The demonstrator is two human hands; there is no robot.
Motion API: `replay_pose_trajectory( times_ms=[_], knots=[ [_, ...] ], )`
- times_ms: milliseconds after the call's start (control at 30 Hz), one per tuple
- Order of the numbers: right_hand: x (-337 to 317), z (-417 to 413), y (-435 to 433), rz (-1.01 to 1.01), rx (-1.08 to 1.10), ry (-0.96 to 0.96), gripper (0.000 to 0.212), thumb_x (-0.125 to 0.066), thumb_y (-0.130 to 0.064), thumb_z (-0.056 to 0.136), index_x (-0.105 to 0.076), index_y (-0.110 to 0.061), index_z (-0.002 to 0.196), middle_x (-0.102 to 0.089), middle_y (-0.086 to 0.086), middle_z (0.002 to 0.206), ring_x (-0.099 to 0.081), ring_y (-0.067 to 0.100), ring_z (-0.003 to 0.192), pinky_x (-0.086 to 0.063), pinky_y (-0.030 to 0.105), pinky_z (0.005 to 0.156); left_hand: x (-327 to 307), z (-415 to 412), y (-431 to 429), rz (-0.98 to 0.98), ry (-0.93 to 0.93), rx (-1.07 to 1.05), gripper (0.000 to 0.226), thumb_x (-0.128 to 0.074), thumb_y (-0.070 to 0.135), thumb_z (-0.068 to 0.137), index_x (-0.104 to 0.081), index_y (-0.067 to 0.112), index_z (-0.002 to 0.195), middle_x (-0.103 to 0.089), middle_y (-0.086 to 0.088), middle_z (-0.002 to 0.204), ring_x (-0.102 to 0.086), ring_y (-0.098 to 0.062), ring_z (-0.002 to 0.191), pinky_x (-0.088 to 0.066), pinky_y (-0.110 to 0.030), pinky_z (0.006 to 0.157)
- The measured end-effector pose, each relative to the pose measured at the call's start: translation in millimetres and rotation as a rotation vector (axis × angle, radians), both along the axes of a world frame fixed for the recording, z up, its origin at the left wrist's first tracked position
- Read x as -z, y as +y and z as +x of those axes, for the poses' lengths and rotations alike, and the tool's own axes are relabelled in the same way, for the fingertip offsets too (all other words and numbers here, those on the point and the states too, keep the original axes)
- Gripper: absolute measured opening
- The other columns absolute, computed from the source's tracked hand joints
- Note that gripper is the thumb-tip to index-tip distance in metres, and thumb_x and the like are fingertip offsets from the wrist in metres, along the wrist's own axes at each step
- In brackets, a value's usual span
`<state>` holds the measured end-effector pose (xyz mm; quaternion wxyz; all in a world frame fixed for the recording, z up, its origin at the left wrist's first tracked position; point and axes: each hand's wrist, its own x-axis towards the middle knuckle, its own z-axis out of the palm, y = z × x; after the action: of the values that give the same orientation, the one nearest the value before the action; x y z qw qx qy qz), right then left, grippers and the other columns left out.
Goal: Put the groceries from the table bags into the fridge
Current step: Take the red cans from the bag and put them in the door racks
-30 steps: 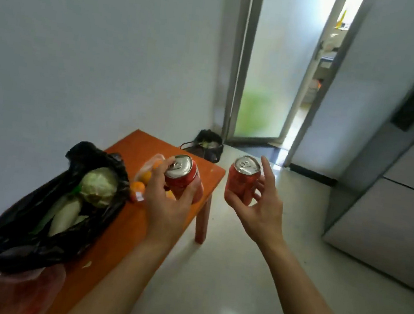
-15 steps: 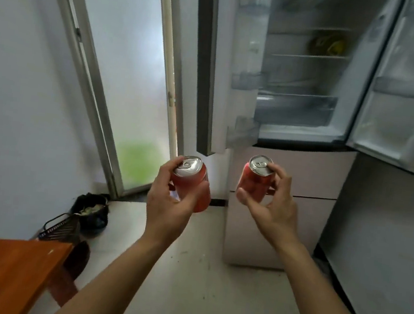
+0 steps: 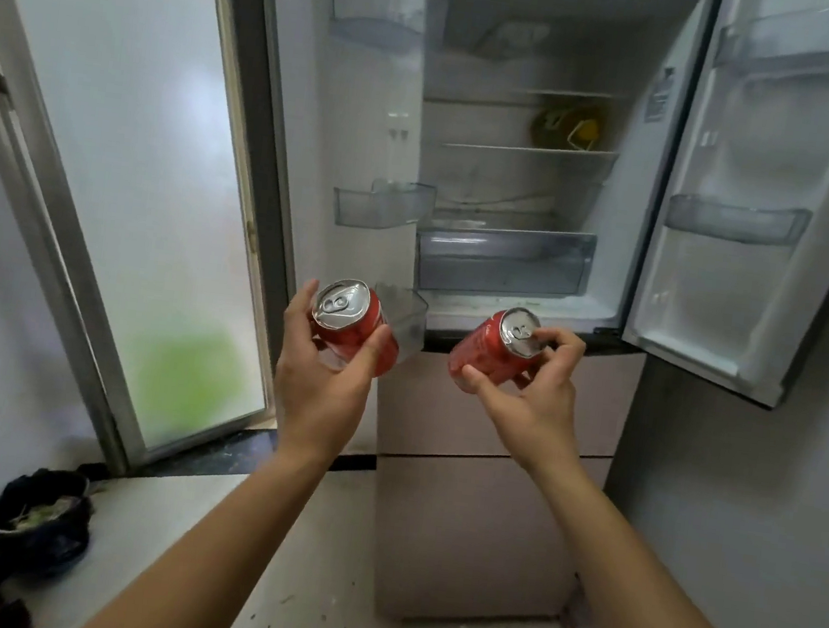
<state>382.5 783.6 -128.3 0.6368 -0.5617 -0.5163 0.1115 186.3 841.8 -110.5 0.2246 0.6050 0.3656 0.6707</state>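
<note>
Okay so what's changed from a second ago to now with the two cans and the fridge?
The person turned away from the orange table and its bags to face the open fridge, which now fills the view; the table is out of sight. Both cans travelled along and now sit just before the fridge's lower edge. Unchanged: the left hand grips one red can, the right hand the other red can. Nothing released.

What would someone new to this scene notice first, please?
Two red cans stand out in the middle: one can in the left hand, the other can in the right hand. Behind them the fridge stands with both doors open, nearly bare, with something yellowish on a middle shelf.
</note>
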Motion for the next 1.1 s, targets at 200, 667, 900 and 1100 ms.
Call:
replay_pose_trajectory(
  times_ms=[200,667,900,1100],
  knots=[
    [-28.0,43.9,98.2,-0.011,-0.017,0.047,0.074,-0.086,-0.020,0.075,-0.025,-0.028,0.116,-0.043,-0.017,0.111,-0.055,0.000,0.099,-0.049,0.006,0.071,-7.8,50.0,87.3,0.034,0.034,-0.061,0.067,-0.082,0.030,0.078,-0.046,0.028,0.135,-0.055,0.006,0.128,-0.057,-0.012,0.113,-0.051,-0.024,0.095],
    [-19.5,59.6,284.6,-0.117,-0.386,-0.033,0.073,-0.085,-0.031,0.076,-0.023,-0.036,0.112,-0.050,0.008,0.129,-0.059,0.021,0.115,-0.053,0.043,0.099,15.2,72.4,179.9,-0.001,0.396,-0.383,0.058,-0.079,0.024,0.081,-0.055,0.014,0.133,-0.051,-0.006,0.128,-0.050,-0.012,0.113,-0.031,0.000,0.095],
    [-2.1,71.2,323.1,-0.234,-0.558,-0.366,0.072,-0.083,-0.037,0.077,-0.022,-0.042,0.115,-0.049,-0.004,0.125,-0.053,0.024,0.121,-0.044,0.047,0.106,29.1,82.2,196.8,-0.158,0.629,-0.498,0.055,-0.073,0.033,0.086,-0.054,0.012,0.134,-0.055,-0.004,0.128,-0.054,-0.020,0.113,-0.036,-0.017,0.094],
    [-1.8,75.7,331.0,-0.233,-0.583,-0.497,0.067,-0.081,-0.037,0.078,-0.032,-0.028,0.124,-0.047,-0.008,0.115,-0.049,0.023,0.121,-0.031,0.050,0.113,30.7,87.6,201.0,-0.272,0.714,-0.535,0.051,-0.068,0.034,0.089,-0.053,0.013,0.133,-0.057,-0.005,0.127,-0.054,-0.023,0.117,-0.041,-0.031,0.100]
  ],
)
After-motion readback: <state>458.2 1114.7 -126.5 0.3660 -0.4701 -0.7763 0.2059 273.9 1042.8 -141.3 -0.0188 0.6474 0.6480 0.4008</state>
